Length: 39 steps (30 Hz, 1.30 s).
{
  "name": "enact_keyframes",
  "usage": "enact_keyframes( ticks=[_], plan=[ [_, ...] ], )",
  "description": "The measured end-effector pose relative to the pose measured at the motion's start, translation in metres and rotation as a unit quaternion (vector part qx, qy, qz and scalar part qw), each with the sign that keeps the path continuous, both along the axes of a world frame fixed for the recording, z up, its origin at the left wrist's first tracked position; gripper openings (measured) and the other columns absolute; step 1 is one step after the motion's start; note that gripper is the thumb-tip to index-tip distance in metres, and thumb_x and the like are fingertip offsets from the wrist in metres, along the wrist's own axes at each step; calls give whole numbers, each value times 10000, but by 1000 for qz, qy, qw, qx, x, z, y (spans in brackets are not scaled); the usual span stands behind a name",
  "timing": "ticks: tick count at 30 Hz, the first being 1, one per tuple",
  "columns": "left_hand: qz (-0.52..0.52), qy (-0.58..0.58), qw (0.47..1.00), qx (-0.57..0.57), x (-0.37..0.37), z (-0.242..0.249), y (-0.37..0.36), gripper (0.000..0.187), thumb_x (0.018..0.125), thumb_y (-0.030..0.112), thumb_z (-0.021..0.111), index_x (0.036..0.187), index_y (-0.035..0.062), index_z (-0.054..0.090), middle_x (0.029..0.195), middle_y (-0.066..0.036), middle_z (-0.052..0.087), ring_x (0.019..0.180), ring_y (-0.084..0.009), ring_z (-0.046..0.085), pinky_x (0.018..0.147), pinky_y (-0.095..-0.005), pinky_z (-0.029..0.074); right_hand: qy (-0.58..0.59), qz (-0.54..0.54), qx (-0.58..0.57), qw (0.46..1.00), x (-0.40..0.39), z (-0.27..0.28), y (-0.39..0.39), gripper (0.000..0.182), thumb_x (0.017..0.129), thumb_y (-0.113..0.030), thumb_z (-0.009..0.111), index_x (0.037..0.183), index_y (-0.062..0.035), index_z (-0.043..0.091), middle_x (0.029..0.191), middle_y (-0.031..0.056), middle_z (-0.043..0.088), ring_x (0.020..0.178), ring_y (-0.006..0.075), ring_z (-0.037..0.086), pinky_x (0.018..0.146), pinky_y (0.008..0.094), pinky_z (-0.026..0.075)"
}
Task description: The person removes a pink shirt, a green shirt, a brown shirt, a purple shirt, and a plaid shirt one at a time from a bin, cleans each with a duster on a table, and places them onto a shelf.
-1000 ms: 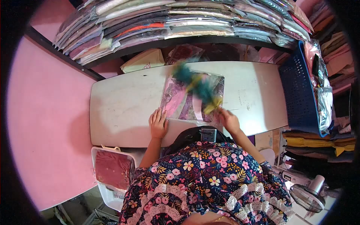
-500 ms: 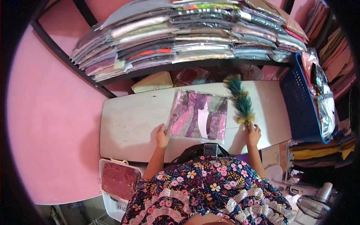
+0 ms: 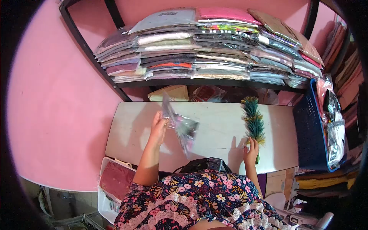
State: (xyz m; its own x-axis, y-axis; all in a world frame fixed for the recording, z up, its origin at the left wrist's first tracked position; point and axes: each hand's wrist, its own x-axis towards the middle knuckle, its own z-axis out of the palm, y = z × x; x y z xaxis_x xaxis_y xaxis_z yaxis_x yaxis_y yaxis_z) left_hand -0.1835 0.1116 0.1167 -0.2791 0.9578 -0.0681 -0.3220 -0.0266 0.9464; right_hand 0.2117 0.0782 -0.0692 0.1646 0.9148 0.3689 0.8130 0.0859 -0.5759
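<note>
My left hand (image 3: 158, 128) is closed on the upper left edge of a plastic-wrapped packet with a purple, pink and grey pattern (image 3: 185, 132). The packet is tilted up above the white table (image 3: 214, 151) and is partly blurred. At the right, a green feathery duster with yellowish tufts (image 3: 253, 119) lies on the table, pointing toward the shelf. My right hand (image 3: 251, 150) rests at its lower end, by the handle, with the fingers bent over it; whether they grip it is unclear.
Behind the table, a black-framed shelf (image 3: 180, 82) bears stacks of wrapped clothes (image 3: 168, 41). A blue basket (image 3: 308, 128) with packets stands at the right. A white bin (image 3: 102, 199) holding a maroon packet (image 3: 115, 180) is at the lower left.
My left hand has lifted the packet off the table and tilted it, moving it left. The duster now lies flatter, with my right hand lower beside its handle. The view has shifted.
</note>
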Motion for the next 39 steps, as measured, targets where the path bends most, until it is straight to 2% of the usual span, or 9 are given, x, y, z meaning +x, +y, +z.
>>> enact_keyframes(
  ticks=[10, 13, 17, 19, 23, 26, 31, 33, 39],
  plan=[
    [-131, 334, 928, 100, 44, 65, 33, 251, 773, 34, 555, 1010, 22, 474, 856, -27, 525, 763, -92, 528, 627, -239, 433, 134, 55, -32, 989, -27, 1, 10, 408, 794, 3, 564, 1194, -69, 532, 1136, 180, 534, 975, 308, 566, 809, 356, 468],
    [-232, 143, 962, -30, 68, 17, 77, 354, 862, 150, 592, 1154, 35, 429, 996, -78, 570, 866, -159, 590, 709, -261, 465, 189, 62, -90, 976, -36, -2, 20, 376, 815, -10, 559, 1186, -70, 544, 1057, 158, 580, 857, 266, 612, 732, 342, 493],
    [-163, 295, 941, 10, 39, -62, 65, 498, 914, 226, 539, 1331, 39, 342, 1227, -138, 524, 1086, -237, 528, 955, -329, 384, 245, 87, -135, 956, -47, -16, 27, 316, 847, -67, 560, 1163, -58, 560, 889, 135, 647, 716, 230, 639, 653, 334, 505],
    [-63, 515, 855, 11, -16, -134, 57, 563, 890, 246, 559, 1351, 16, 330, 1228, -172, 520, 1146, -263, 500, 987, -326, 360, 256, 97, -111, 955, -52, -48, 30, 258, 873, -122, 542, 1111, -35, 587, 783, 125, 665, 679, 225, 647, 631, 332, 508],
    [47, 594, 773, -219, -96, -211, 8, 543, 845, 274, 568, 1297, 19, 410, 1248, -212, 491, 1150, -334, 486, 952, -408, 398, 295, 171, -294, 893, -89, -49, 36, 297, 904, -214, 520, 1065, 23, 598, 777, 116, 659, 592, 154, 623, 549, 289, 504],
    [86, 707, 680, -175, -105, -222, -19, 489, 852, 312, 550, 1232, 10, 486, 1125, -199, 581, 1046, -345, 558, 869, -438, 439, 279, 190, -335, 880, -130, -34, 53, 321, 895, -251, 533, 1023, 33, 609, 750, 126, 657, 567, 161, 627, 534, 295, 503],
    [-136, 488, 777, -374, -85, -186, -20, 353, 852, 273, 581, 1073, -2, 596, 928, -137, 661, 885, -325, 619, 793, -391, 471, 47, 173, -262, 948, -157, -38, 78, 407, 806, -318, 607, 1035, 16, 570, 744, 210, 637, 707, 350, 639, 658, 438, 497],
    [-74, 305, 906, -282, -64, -178, -43, 298, 819, 168, 618, 1065, 2, 591, 967, -100, 647, 909, -235, 607, 791, -344, 471, 82, 167, -228, 956, -163, -27, 75, 442, 767, -283, 635, 1101, -13, 531, 752, 216, 634, 774, 394, 621, 702, 470, 481],
    [-78, 62, 981, -169, -54, -149, -42, 431, 754, -25, 554, 1180, 10, 500, 1059, -82, 588, 976, -182, 561, 851, -304, 449, 154, 318, -182, 918, -179, 11, 110, 498, 721, -90, 637, 1200, -20, 518, 935, 217, 640, 818, 370, 627, 748, 421, 496]
  ],
)
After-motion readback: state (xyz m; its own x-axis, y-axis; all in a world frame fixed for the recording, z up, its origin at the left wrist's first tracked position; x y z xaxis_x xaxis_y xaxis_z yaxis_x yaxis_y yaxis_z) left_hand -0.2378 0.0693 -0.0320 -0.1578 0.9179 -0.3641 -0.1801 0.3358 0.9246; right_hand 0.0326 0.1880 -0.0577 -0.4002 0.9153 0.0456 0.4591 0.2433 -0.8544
